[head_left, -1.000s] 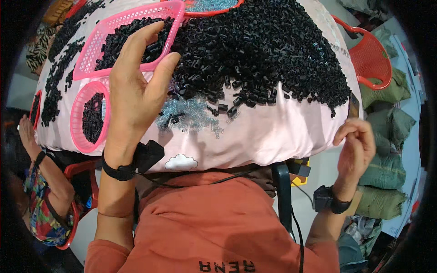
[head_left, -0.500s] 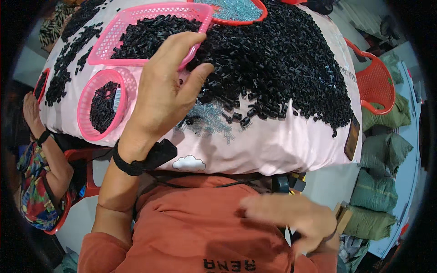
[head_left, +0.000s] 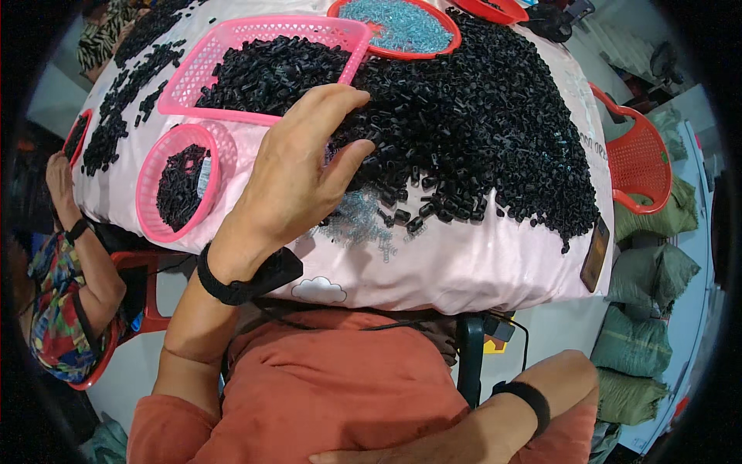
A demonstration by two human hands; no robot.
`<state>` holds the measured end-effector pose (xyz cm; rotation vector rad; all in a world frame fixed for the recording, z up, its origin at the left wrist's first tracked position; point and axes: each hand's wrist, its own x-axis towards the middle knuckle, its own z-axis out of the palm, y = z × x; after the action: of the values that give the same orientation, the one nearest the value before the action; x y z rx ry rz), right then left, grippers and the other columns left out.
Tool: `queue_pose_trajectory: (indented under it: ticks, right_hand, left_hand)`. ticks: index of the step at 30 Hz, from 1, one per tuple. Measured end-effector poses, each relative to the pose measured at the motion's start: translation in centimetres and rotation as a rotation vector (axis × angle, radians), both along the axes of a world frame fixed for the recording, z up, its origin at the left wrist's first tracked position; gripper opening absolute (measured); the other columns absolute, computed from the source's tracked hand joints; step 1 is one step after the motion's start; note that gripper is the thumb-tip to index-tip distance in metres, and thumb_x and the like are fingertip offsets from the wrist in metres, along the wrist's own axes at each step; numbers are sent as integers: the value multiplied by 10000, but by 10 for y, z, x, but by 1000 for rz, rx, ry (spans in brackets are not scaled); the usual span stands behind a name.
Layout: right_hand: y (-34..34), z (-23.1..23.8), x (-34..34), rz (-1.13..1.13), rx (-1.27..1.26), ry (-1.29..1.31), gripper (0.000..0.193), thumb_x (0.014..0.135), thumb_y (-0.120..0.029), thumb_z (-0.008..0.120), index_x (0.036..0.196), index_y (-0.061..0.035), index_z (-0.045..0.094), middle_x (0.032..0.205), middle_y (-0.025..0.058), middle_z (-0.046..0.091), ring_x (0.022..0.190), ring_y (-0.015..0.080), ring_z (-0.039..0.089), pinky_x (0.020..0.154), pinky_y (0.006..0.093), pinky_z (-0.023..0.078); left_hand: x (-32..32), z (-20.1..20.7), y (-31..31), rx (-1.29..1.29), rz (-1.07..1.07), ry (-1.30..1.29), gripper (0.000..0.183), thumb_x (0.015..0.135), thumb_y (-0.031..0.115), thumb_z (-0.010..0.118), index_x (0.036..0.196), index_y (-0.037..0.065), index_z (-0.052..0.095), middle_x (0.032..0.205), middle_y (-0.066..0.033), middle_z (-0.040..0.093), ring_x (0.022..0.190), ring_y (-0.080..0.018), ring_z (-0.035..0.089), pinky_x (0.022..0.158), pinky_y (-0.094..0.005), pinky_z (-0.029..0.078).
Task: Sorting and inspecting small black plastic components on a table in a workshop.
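My left hand hovers over the near edge of a large heap of small black plastic pieces. Its thumb and fingers are apart, with nothing visible between them. Beneath and beside its wrist lie small clear pieces on the pale pink cloth. Just beyond the hand stands a pink rectangular basket holding more black pieces. My right hand lies against the orange shirt at the lower edge, partly cut off; a stretched finger shows, and I see nothing in it.
A round pink basket with black pieces stands left of my forearm. A red tray of clear bluish pieces is at the back. A phone lies at the right edge. Another person's hand touches a red tray at far left.
My right hand has dropped from in front of my body, at right, down to the shirt at the lower edge. My left hand stays open above the heap, slightly lower in the picture.
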<state>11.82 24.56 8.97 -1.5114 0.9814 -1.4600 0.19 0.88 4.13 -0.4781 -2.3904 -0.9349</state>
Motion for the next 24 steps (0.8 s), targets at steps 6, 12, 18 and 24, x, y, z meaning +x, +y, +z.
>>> queue_pose_trajectory:
  ticks: [6, 12, 18, 24]
  right_hand:
    - [-17, 3, -8, 64, -111, -13, 881, 812, -705, 597, 1406, -59, 513, 1520, 298, 347, 1400, 497, 330, 1071, 597, 328]
    - [-15, -26, 3, 61, -43, 118, 1066, 790, -804, 520, 1568, -120, 267, 1611, 288, 119, 1491, 466, 115, 1129, 623, 193]
    - [-19, -42, -1, 33, 61, 164, 1059, 796, -810, 502, 1569, -129, 257, 1623, 273, 85, 1498, 453, 101, 1154, 627, 100]
    - [10, -30, -55, -218, 415, 667, 554, 919, -331, 633, 1358, -18, 505, 1324, 281, 533, 1184, 417, 565, 979, 489, 466]
  left_hand:
    - [-1, -2, -3, -15, 16, -61, 415, 853, 48, 703, 1249, 14, 582, 1254, -180, 611, 1168, -336, 600, 980, -375, 467]
    - [-2, 4, 4, 1, -66, -95, 398, 837, 14, 704, 1219, 14, 592, 1193, -176, 625, 1108, -334, 622, 920, -367, 494]
    - [-5, -9, 22, -84, -289, -194, 251, 824, 27, 689, 1066, 2, 628, 1011, -160, 644, 952, -356, 637, 816, -398, 521]
    - [-10, -43, 54, -299, -441, -185, 87, 805, 103, 622, 833, 27, 590, 830, -159, 594, 810, -374, 619, 672, -466, 507]
